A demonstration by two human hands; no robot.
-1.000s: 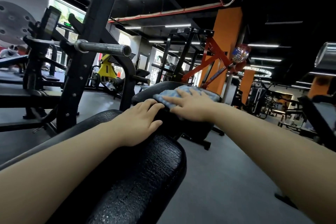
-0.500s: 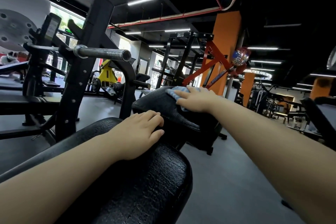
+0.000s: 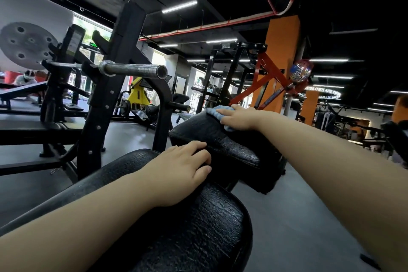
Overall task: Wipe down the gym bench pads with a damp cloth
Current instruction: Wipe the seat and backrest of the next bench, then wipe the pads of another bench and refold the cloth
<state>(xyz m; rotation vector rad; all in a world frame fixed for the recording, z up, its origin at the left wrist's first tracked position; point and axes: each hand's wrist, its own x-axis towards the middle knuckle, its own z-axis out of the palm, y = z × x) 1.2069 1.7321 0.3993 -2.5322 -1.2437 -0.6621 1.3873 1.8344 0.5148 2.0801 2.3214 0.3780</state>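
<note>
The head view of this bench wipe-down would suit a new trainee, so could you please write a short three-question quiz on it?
1. True or false: the right hand presses the blue cloth on the far bench pad.
2. What does the left hand rest on? A) the barbell sleeve B) the near bench pad C) the floor
3. Fill in: the pillar behind the red machine frame is coloured ____.

Key: 1 true; 2 B; 3 orange.
</note>
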